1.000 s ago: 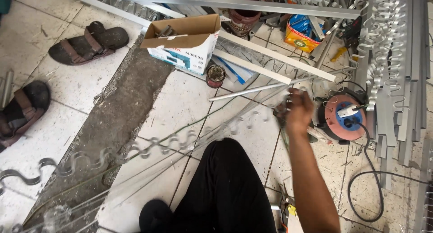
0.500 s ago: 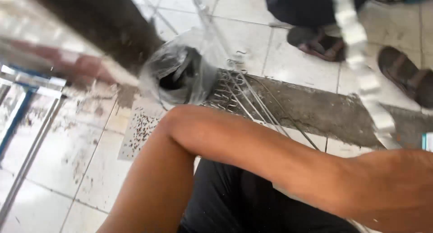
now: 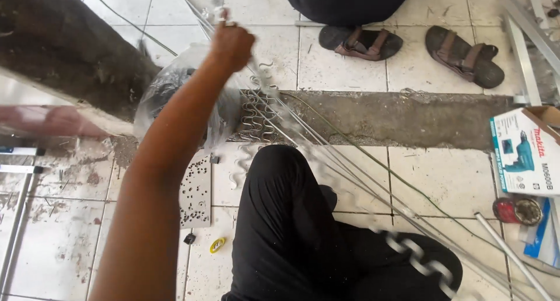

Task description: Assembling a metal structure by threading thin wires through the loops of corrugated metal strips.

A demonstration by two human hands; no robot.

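Left hand (image 3: 231,44): closed around wavy metal rod (image 3: 350,178), raised over floor.
Beside arm: clear plastic bag (image 3: 169,97).
Far side: two sandals (image 3: 361,42).
Right edge: drill box (image 3: 525,155).

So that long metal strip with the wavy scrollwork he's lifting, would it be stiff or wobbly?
Probably wobbly: the scrollwork strip is long and thin, and is gripped only at one end by the hand. It looks light, since one hand raises it. Its curls might snag the wavy pieces on the floor.

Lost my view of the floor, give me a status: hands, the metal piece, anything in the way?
Left hand gripping wavy metal strip, arm outstretched. Right hand out of view. Plastic bag beside the arm; long rods cross the knee.
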